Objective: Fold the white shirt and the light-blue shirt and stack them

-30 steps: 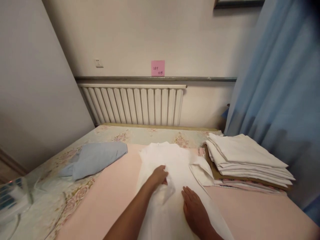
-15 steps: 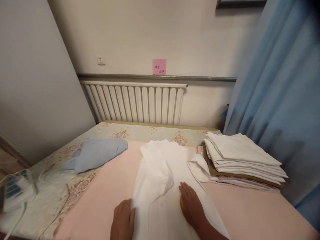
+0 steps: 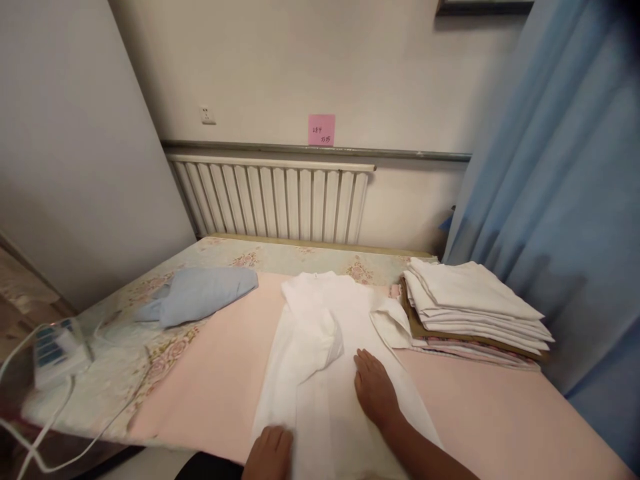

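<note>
A white long-sleeved shirt [image 3: 327,400] lies front up, its collar toward the wall. One sleeve [image 3: 320,337] is laid across the chest; the other reaches out to the right with its cuff against a folded stack. My right hand [image 3: 375,387] rests flat on the shirt's right half, fingers extended. At the lower left, my left hand [image 3: 270,453] lies over the shirt's side edge, its fingers bent slightly downward and a little blurred. The shirt's lower end runs out of view.
Right of the shirt stands a stack of folded cloths [image 3: 475,300], mostly white. A light blue folded cloth [image 3: 210,293] lies to the left. A white power strip [image 3: 63,360] with cables sits at the left edge. Behind are a radiator [image 3: 280,200] and a blue curtain [image 3: 540,200].
My left hand has slid toward me and slightly right along the shirt's edge. My right hand stays on the shirt with little movement. The view has shifted a little.
</note>
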The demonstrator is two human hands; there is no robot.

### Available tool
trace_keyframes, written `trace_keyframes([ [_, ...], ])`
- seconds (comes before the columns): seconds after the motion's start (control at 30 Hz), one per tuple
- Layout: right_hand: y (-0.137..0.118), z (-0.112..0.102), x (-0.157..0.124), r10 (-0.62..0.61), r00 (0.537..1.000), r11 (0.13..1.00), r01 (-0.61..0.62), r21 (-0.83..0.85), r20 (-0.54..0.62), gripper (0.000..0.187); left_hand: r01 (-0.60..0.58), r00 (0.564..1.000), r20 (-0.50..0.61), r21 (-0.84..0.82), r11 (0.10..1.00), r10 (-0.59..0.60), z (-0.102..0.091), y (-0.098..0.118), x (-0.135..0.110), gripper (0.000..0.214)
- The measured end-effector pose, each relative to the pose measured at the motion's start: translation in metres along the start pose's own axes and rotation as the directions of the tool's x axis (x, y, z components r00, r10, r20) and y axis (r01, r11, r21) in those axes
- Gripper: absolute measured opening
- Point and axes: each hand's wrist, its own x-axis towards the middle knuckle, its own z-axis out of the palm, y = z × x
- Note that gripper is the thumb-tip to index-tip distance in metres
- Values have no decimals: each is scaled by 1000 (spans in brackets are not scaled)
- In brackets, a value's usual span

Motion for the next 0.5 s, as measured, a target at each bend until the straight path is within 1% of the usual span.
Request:
trace_keyframes([
  [0.03,0,0,0,2,1000,1000,-2,2,-2,40,24,1000,12,4,1000,-24,-6,2,2,27],
  [0.1,-1,0,0,-4,1000,1000,4,4,-8,40,64,998,0,-2,998,-64,-16,9,6,25],
  [0.17,-1,0,0,-10,1000,1000,10,2,-11,39,65,998,-14,-24,998,-66,-24,17,8,23],
  [0.23,0,1,-1,-13,1000,1000,13,2,-6,39,45,999,2,-45,998,-44,-28,24,10,22],
  [0.3,0,1,-1,-5,1000,1000,5,3,-2,39,35,999,31,-43,998,-34,-26,30,12,21],
  [0.37,0,1,-1,-1,1000,1000,1,6,-3,39,54,998,47,-22,998,-53,-19,34,12,22],
  [0.43,0,1,-1,-3,1000,1000,3,7,-11,39,73,996,44,-8,997,-73,-10,36,12,23],
  [0.5,1,2,-1,-9,1000,1000,9,9,-16,39,68,997,25,-14,998,-68,-1,37,12,22],
])
